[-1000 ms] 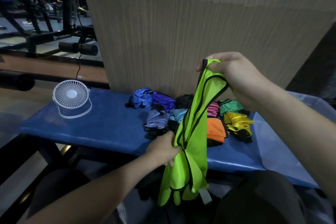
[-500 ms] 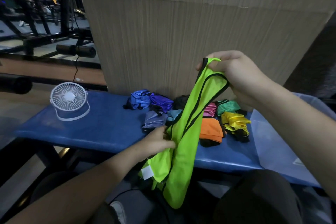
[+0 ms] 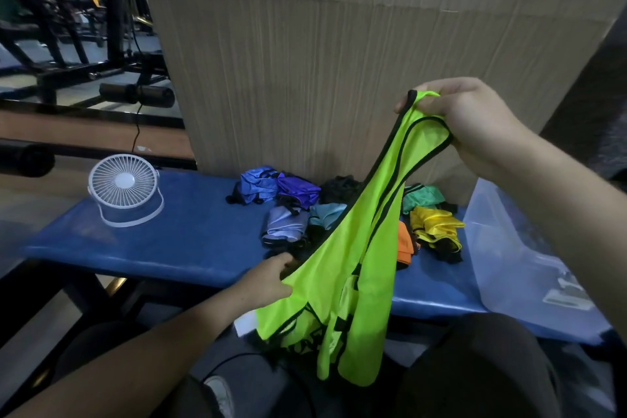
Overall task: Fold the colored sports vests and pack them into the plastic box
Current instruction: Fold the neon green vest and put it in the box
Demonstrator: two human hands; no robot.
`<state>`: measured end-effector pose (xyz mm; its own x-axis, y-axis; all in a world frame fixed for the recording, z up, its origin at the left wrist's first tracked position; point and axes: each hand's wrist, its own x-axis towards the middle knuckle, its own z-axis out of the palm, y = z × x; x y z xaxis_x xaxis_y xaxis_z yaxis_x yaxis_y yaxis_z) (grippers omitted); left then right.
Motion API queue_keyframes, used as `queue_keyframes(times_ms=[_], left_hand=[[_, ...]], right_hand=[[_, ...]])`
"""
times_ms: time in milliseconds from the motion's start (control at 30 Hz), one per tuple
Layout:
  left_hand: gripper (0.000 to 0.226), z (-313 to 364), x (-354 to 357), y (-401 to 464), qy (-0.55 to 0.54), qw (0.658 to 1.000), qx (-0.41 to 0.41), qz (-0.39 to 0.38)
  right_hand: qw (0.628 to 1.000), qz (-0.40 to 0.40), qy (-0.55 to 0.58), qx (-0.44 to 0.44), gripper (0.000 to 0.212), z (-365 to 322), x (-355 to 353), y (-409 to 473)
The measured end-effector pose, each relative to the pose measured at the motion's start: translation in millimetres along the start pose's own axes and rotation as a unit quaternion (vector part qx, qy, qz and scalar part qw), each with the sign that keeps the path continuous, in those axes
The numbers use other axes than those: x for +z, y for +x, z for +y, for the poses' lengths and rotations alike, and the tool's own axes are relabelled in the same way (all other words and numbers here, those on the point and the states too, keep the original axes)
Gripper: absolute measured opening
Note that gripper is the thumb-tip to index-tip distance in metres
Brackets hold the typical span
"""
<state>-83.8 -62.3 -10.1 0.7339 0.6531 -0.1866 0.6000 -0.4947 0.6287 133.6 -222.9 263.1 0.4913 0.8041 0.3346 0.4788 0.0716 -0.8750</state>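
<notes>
Head cam: the right hand (image 3: 475,122) is gripping the shoulder straps of a neon green vest (image 3: 353,268) up high, fingers curled tight around the fabric, while the left hand (image 3: 268,278) is pinching the vest's left edge lower down, so it's hanging stretched above the near edge of the blue bench (image 3: 163,241). Other vests (image 3: 339,214) are sitting bunched at the far side, a plastic box (image 3: 509,248) is on the right, a white fan (image 3: 124,188) on the left.

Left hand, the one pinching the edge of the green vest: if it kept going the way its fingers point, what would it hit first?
Probably the lavender folded vest on the blue bench; depth is uncertain.
</notes>
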Motion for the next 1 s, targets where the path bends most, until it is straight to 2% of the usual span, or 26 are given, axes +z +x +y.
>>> queue_keyframes(times_ms=[133, 267, 400, 567, 633, 733, 800, 833, 867, 933, 1000], left_hand=[[0.056, -12, -15, -4, 0.059, 0.998, -0.026, 0.013], [0.019, -23, -45, -4, 0.02, 0.997, -0.036, 0.068], [0.02, -18, -72, 3, 0.007, 0.993, 0.003, 0.117], [0.016, 7, -94, 2, -0.05, 0.992, 0.065, 0.093], [0.015, 18, -101, 1, -0.067, 0.991, 0.075, 0.088], [0.024, 29, -109, 2, -0.092, 0.986, 0.074, 0.116], [0.012, 38, -113, 2, -0.076, 0.986, 0.069, 0.129], [0.011, 44, -116, 2, -0.058, 0.988, 0.072, 0.128], [0.02, 50, -119, 2, -0.041, 0.989, 0.073, 0.121], [0.027, 63, -129, -4, -0.023, 0.994, 0.073, 0.076], [0.008, 73, -143, -9, 0.015, 0.996, 0.079, 0.024]], right_hand=[[0.999, 0.04, -0.002, 0.023, 0.03, 5, -15, 7], [0.998, 0.047, -0.034, 0.029, 0.028, 11, -25, 9], [0.995, 0.01, -0.087, 0.039, 0.02, 26, -20, 9], [0.99, -0.041, -0.132, 0.041, 0.02, 37, -4, 3], [0.986, -0.056, -0.156, 0.029, 0.019, 37, 0, 1], [0.97, -0.07, -0.232, 0.001, 0.018, 35, 4, 4], [0.955, -0.076, -0.287, -0.013, 0.019, 34, 7, 6], [0.947, -0.077, -0.311, -0.02, 0.019, 34, 9, 6], [0.939, -0.076, -0.334, -0.025, 0.021, 35, 11, 6], [0.922, -0.079, -0.378, -0.027, 0.018, 36, 14, 6], [0.908, -0.089, -0.408, -0.011, 0.011, 37, 13, 8]])
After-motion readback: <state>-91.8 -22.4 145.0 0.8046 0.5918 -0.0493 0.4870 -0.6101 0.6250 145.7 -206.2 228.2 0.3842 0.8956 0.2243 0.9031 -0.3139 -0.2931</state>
